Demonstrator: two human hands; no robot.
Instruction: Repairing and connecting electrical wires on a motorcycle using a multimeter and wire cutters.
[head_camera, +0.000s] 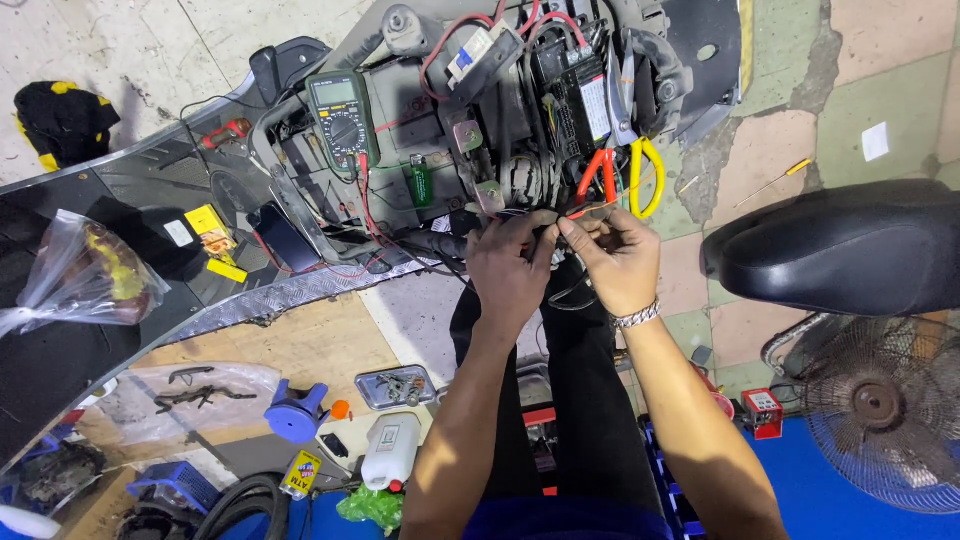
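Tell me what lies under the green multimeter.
The green multimeter rests on the opened scooter's dark frame, with its red lead wires trailing below. Whatever lies directly beneath its body is covered.

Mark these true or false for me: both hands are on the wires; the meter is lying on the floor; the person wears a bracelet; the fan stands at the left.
1. Both hands work at the wires. True: the left hand and right hand pinch thin wires together.
2. The multimeter lies on the floor. False: the multimeter rests on the opened scooter body.
3. A bracelet is worn. True: a metal bracelet circles the right wrist.
4. The fan stands at the left. False: the fan is at the lower right, under the black seat.
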